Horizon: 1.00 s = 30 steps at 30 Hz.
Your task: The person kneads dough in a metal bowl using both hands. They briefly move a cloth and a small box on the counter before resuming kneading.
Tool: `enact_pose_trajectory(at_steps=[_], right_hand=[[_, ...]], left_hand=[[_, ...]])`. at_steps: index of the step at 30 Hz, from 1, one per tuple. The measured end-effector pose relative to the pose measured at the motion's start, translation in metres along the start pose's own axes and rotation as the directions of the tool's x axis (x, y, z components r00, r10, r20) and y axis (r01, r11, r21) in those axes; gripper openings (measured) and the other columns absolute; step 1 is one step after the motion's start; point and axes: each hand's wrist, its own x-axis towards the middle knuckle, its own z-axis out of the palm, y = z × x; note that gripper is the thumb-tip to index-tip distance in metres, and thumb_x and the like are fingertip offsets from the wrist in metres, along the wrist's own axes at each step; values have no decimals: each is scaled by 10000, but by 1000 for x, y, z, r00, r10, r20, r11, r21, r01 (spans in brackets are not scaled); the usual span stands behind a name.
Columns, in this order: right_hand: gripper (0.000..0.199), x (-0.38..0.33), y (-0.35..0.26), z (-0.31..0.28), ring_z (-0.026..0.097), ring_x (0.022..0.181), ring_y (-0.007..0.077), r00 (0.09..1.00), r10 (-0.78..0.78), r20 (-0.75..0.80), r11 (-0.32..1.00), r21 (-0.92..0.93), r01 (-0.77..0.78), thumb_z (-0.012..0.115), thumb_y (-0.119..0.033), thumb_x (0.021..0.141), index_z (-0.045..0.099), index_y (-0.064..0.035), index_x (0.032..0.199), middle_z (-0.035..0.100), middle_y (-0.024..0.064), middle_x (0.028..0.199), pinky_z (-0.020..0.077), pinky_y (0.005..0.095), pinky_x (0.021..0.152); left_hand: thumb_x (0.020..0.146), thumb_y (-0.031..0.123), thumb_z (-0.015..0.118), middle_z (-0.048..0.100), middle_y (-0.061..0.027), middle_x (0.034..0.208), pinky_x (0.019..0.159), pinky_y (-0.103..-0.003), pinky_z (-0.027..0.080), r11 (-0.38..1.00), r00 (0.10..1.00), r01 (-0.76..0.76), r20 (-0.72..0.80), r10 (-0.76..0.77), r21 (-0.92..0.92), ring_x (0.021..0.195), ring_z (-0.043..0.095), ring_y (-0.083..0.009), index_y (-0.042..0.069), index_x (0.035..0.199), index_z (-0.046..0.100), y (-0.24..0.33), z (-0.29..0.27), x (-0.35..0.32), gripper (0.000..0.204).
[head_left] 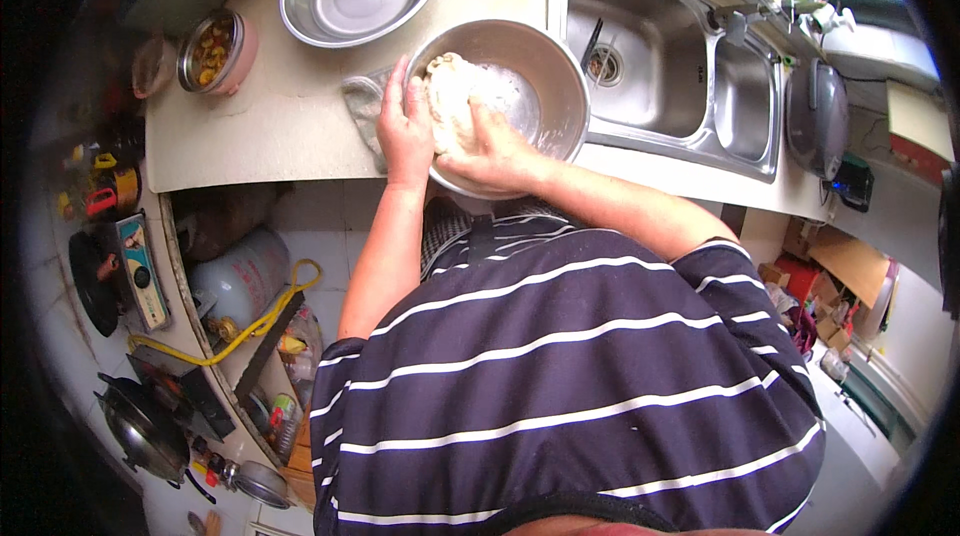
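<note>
Dough [452, 101] is the business here, a pale, lumpy mass sitting inside the steel bowl [560, 86], up against its left wall, and by the look of it this is kneading in full swing! The right hand [490, 151] has it: thumb laid on top, fingers curled at the end of the lump nearest the bowl's lower rim. Over at the bowl's left rim comes the left hand [405, 131], fingers stretched upward, thumb near the dough; whether it grips the rim or cups the lump, one cannot tell. What does the next move call for? Probably a fold and a firm push from the right palm, with the left steadying the bowl, which could well skid otherwise. And the dough itself: rough and creased on top, unevenly shaped, no smooth ball yet, likely soft and a touch sticky, with whitish smears marking the bowl's floor to its right.
</note>
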Motion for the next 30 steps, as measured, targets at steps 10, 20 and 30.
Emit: enact_pose_trajectory(at_steps=[10, 20, 30], right_hand=[[393, 33, 45, -53, 689, 1032, 254, 965, -131, 226, 970, 232, 78, 764, -209, 799, 680, -61, 1153, 723, 162, 1091, 526, 369, 904], [243, 17, 51, -25, 648, 1004, 391, 949, -115, 293, 953, -237, 189, 650, -74, 768, 661, -21, 1005, 655, 206, 1008, 524, 463, 875], [303, 26, 56, -40, 635, 1021, 381, 969, -136, 208, 969, -176, 174, 678, -47, 709, 682, -44, 1012, 641, 189, 1040, 514, 447, 882]], left_hand=[[789, 266, 798, 391, -156, 1516, 1103, -446, 367, 831, 942, -305, 275, 192, 465, 1332, 447, -357, 204, 1232, 699, 14, -11, -5, 458], [774, 120, 758, 430, -149, 1486, 1097, -424, 397, 891, 945, -300, 237, 227, 340, 1330, 461, -350, 157, 1163, 719, 7, -7, -5, 392], [790, 116, 747, 442, -154, 1475, 1096, -406, 406, 912, 953, -262, 231, 195, 314, 1332, 466, -342, 109, 1129, 724, 10, -6, -5, 340]])
